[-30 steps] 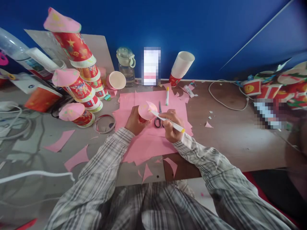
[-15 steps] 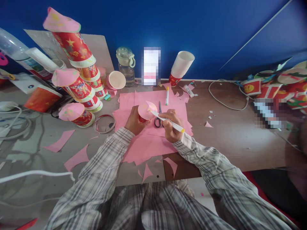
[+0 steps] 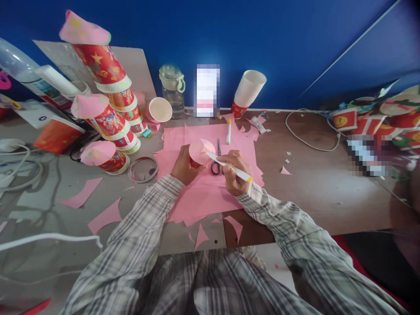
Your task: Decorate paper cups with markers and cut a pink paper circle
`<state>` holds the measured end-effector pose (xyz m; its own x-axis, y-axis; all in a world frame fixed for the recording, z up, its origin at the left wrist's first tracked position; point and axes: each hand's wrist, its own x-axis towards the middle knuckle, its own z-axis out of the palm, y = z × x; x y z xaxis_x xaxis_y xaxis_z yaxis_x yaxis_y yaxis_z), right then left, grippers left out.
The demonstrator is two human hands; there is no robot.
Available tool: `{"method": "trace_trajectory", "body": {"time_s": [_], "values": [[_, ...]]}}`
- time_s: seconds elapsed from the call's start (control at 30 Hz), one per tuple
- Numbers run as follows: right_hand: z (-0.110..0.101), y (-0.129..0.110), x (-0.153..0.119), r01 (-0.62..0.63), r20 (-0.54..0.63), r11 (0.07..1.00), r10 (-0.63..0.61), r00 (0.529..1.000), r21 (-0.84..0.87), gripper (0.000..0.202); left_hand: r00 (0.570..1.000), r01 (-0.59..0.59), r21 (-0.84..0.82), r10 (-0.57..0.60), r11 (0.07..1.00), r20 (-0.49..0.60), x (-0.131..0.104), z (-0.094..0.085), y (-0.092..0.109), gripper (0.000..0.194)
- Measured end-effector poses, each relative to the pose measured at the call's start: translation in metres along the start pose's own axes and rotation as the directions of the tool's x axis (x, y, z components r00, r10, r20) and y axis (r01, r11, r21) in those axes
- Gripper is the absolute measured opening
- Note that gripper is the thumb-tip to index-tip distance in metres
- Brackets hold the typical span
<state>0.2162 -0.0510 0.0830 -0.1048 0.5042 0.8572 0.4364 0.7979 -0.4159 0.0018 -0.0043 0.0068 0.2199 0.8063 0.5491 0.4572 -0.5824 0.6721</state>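
My left hand (image 3: 185,166) is wrapped round a red paper cup (image 3: 196,163) topped by a pink paper cone (image 3: 201,151). In my right hand (image 3: 236,173) is a white marker with a yellow end (image 3: 242,174), its tip at the cone's surface. Faint yellow marks show on the cone. Beneath both hands lie large pink paper sheets (image 3: 203,205). Black-handled scissors (image 3: 215,167) rest on them between my hands, partly covered by the marker and my right hand. A second marker (image 3: 229,132) lies farther back on the pink paper.
Stacked red cups with pink cones (image 3: 111,122) stand at the left, near a tape roll (image 3: 143,169). Behind are a water bottle (image 3: 172,94), a lit screen (image 3: 206,92) and a cup stack (image 3: 249,89). Decorated cups (image 3: 344,119) and a cable (image 3: 305,141) lie right.
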Motion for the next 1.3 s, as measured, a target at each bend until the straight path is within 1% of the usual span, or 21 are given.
{"method": "trace_trajectory", "body": {"time_s": [0.07, 0.2, 0.33, 0.43, 0.57, 0.67, 0.8, 0.87, 0.97, 1.03, 1.17, 1.3], "values": [[0.0, 0.001, -0.002, -0.016, 0.006, 1.0, 0.016, 1.0, -0.001, 0.038, 1.0, 0.006, 0.005, -0.006, 1.0, 0.002, 0.0, -0.001, 0.0, 0.081], [0.0, 0.003, -0.004, -0.019, -0.009, 1.0, 0.019, 1.0, 0.022, 0.036, 1.0, 0.002, -0.001, -0.002, 1.0, 0.012, 0.001, -0.001, 0.001, 0.081], [-0.001, 0.004, -0.006, -0.064, 0.018, 0.998, 0.064, 0.998, 0.016, 0.038, 1.0, 0.021, -0.01, -0.02, 1.0, 0.013, 0.002, -0.001, 0.001, 0.082], [0.0, 0.005, -0.007, -0.065, -0.009, 0.997, 0.065, 0.998, 0.029, 0.037, 0.999, 0.035, -0.007, -0.035, 0.999, 0.013, 0.002, -0.002, 0.002, 0.08], [0.001, 0.003, -0.005, -0.032, -0.011, 0.999, 0.033, 0.999, 0.023, 0.035, 0.999, 0.044, -0.004, -0.044, 0.999, 0.019, 0.002, -0.002, 0.002, 0.08], [0.002, 0.002, -0.001, 0.014, -0.04, 1.0, -0.013, 0.999, 0.003, 0.034, 0.998, 0.047, 0.013, -0.047, 0.999, 0.028, 0.002, -0.002, 0.003, 0.079], [0.003, 0.0, 0.003, 0.06, -0.049, 0.997, -0.058, 0.997, 0.053, 0.027, 0.998, 0.056, 0.008, -0.056, 0.998, 0.036, 0.002, -0.002, 0.003, 0.079], [0.003, 0.001, 0.001, 0.043, -0.046, 0.998, -0.041, 0.998, 0.052, 0.029, 0.999, 0.044, -0.006, -0.043, 0.999, 0.033, 0.003, -0.002, 0.003, 0.079], [0.003, 0.004, -0.004, -0.055, -0.008, 0.998, 0.055, 0.998, 0.019, 0.041, 0.999, 0.024, -0.013, -0.023, 1.0, 0.021, 0.002, -0.002, 0.003, 0.079], [0.002, 0.006, -0.006, -0.105, 0.02, 0.994, 0.105, 0.994, 0.011, 0.046, 1.0, 0.019, -0.012, -0.019, 1.0, 0.017, 0.002, -0.002, 0.003, 0.079], [0.002, 0.007, -0.007, -0.067, -0.001, 0.996, 0.067, 0.998, 0.059, 0.038, 1.0, 0.016, -0.011, -0.016, 1.0, 0.015, 0.002, -0.002, 0.002, 0.081], [0.002, 0.005, -0.004, -0.051, -0.007, 0.998, 0.051, 0.999, 0.046, 0.037, 0.999, 0.025, 0.0, -0.025, 1.0, 0.024, 0.002, -0.002, 0.002, 0.08]]}}
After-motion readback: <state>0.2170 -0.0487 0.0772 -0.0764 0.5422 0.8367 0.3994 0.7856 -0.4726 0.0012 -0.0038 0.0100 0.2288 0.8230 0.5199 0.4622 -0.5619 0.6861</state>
